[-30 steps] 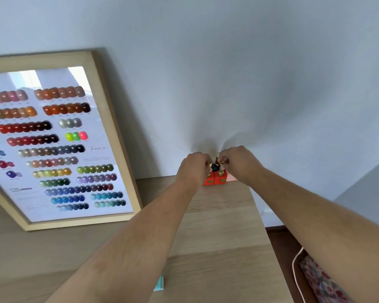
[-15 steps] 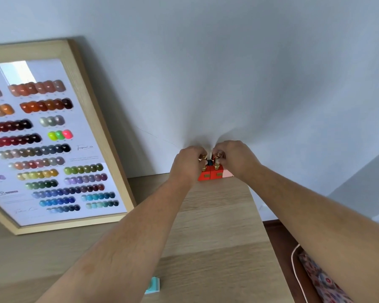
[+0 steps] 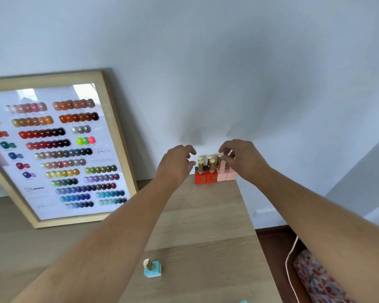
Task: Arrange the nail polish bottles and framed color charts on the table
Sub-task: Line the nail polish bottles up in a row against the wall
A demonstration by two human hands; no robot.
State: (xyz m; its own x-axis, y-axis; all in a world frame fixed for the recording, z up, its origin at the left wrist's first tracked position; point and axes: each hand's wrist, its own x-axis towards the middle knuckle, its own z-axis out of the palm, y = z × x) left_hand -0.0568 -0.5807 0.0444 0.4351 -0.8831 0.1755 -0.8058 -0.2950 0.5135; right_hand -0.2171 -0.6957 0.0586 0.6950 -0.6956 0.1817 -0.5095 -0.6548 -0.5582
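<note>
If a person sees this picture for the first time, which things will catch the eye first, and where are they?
The large framed color chart stands out first, leaning against the wall on the left of the table, full of rows of colored swatches. Next comes the tight group of red and pink nail polish bottles against the wall at the table's far edge, with the left hand and right hand open on either side. A single turquoise bottle stands alone near the front.

A cluster of bottles [image 3: 214, 173] stands at the far right corner of the worktop [image 3: 201, 226], against the wall [image 3: 228, 62]. The left hand [image 3: 177, 162] is just left of the cluster, the right hand [image 3: 241, 158] over its right end. A framed chart [image 3: 59, 149] leans against the wall at the left. One single bottle [image 3: 152, 267] stands alone near the front, well apart from the cluster.
</note>
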